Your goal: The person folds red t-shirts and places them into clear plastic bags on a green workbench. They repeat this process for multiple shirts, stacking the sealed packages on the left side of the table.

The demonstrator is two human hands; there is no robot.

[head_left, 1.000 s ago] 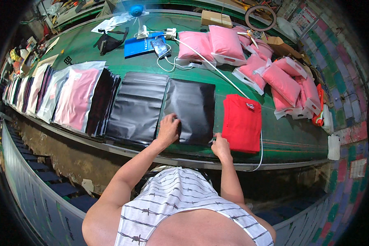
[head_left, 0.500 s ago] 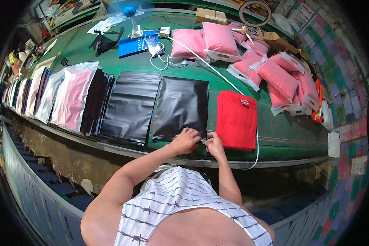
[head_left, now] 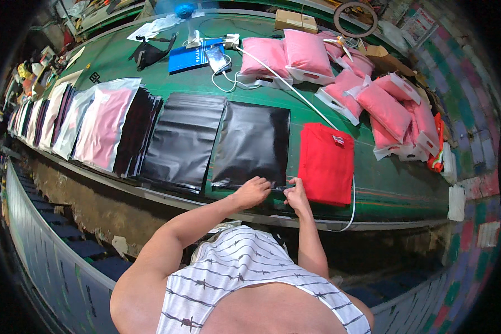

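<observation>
A flat black plastic bag [head_left: 251, 143] lies on the green table in front of me. My left hand [head_left: 253, 192] is closed at the bag's near edge, with the fingers curled over it. At the near right corner my right hand [head_left: 296, 197] pinches the edge, thumb and fingers pressed together. Just right of the bag sits a folded red T-shirt [head_left: 324, 167], close to my right hand. To the left of the bag lies a stack of black plastic bags [head_left: 185, 139].
Packed bags [head_left: 103, 125], one pink on top, lean in a long row at the left. Pink filled bags [head_left: 309, 53] pile up at the far right. A white cable [head_left: 295, 88] crosses the table. Behind lie a blue box [head_left: 185, 60] and a black pouch [head_left: 149, 54].
The whole view has shifted slightly, moving the table's contents to the right. My hands have moved slightly apart along the bag's near edge.
</observation>
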